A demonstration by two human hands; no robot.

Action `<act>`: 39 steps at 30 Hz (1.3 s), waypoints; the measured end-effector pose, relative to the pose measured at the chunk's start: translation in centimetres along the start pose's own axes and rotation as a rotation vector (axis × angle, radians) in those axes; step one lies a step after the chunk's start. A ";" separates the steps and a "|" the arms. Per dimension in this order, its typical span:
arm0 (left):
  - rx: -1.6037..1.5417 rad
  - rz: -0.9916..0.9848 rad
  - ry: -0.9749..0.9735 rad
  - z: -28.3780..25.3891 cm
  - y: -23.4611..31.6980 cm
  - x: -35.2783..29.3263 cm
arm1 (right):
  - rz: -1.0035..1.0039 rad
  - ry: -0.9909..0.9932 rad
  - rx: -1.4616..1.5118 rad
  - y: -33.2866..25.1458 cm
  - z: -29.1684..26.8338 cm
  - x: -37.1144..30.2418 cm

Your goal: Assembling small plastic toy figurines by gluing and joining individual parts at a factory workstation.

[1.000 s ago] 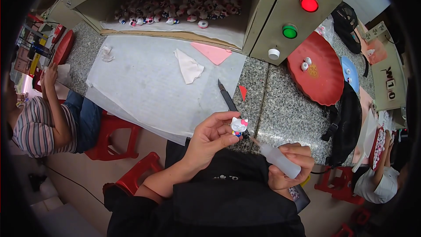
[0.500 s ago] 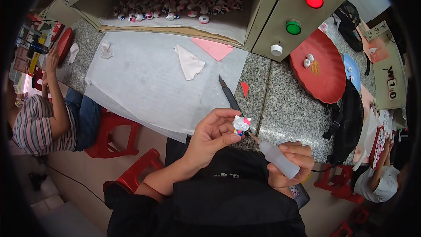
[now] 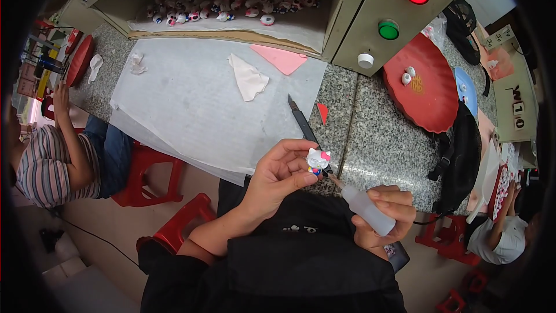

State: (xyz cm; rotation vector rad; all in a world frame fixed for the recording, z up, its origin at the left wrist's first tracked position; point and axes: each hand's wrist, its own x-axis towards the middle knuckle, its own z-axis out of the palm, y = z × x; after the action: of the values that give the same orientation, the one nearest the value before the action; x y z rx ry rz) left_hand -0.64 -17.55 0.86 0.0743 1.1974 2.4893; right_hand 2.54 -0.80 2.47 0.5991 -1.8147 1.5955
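Between the thumb and fingers of my left hand (image 3: 282,175) is a small cat figurine (image 3: 317,160), white with a pink bow and a blue body. My right hand (image 3: 385,215) grips a translucent squeeze bottle (image 3: 367,210) by its lower part. The bottle's thin nozzle points up and left, its tip close to the figurine's lower side; whether they touch I cannot tell. Just beyond my left hand lies a black utility knife (image 3: 302,120), partly hidden by the figurine. A small red scrap (image 3: 322,113) is beside the knife.
White paper (image 3: 174,98) covers the table, bearing a cloth scrap (image 3: 249,78) and a pink sheet (image 3: 282,58). Behind it, a metal box (image 3: 347,20) holds many figurines (image 3: 231,0). To the right are a red scalloped tray (image 3: 431,98) and a black bag (image 3: 460,162). People sit on both sides.
The figurine has tilted slightly in my left fingers. The bottle stays nearly where it was, its nozzle still close to the figurine. The whole view has shifted slightly.
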 end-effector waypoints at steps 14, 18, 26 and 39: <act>-0.001 0.005 -0.010 -0.1 -0.1 0.0 | -0.015 -0.005 -0.019 0.1 -0.2 0.0; 0.017 -0.013 -0.012 -0.1 -0.1 0.0 | -0.024 0.005 -0.014 0.0 -0.1 0.1; 0.014 -0.024 -0.020 -0.1 -0.2 0.1 | -0.030 -0.013 0.000 0.2 -0.2 0.1; 0.057 -0.005 -0.028 -0.3 -0.2 -0.1 | -0.022 -0.040 0.002 -0.1 -0.1 0.2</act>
State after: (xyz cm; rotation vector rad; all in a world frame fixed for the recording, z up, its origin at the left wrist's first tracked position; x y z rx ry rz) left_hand -0.51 -17.67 0.53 0.1207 1.2551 2.4418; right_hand 2.49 -0.66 2.70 0.6539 -1.8290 1.5816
